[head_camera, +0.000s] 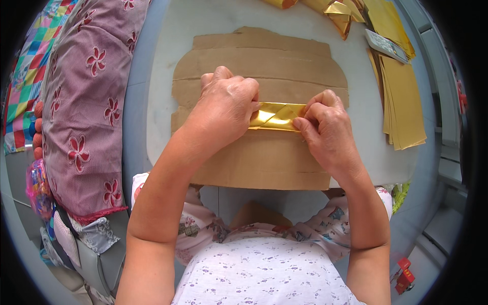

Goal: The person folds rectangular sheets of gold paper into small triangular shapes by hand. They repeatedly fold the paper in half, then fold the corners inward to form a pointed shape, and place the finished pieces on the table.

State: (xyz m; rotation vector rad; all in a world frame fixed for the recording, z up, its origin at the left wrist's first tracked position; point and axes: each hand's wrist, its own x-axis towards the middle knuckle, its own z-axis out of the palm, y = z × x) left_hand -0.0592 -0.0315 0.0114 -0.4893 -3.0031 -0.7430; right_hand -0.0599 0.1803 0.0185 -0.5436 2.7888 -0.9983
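A narrow folded strip of shiny gold foil paper (277, 116) stretches between my two hands, with slanting fold lines across its middle. My left hand (228, 101) pinches its left end, and my bent fingers hide that end. The right end is between the thumb and fingers of my right hand (325, 118). Beneath both hands lies a flat sheet of brown cardboard (263, 160) with fold creases and an uneven outline. It rests on a pale, smooth table (164, 126).
Folded gold foil pieces (339, 15) lie at the table's far edge. Stacked gold paper sheets (404, 103) fan out at the right, beside a white calculator or remote (387, 45). A pink flower-patterned cloth (84, 103) covers furniture at the left.
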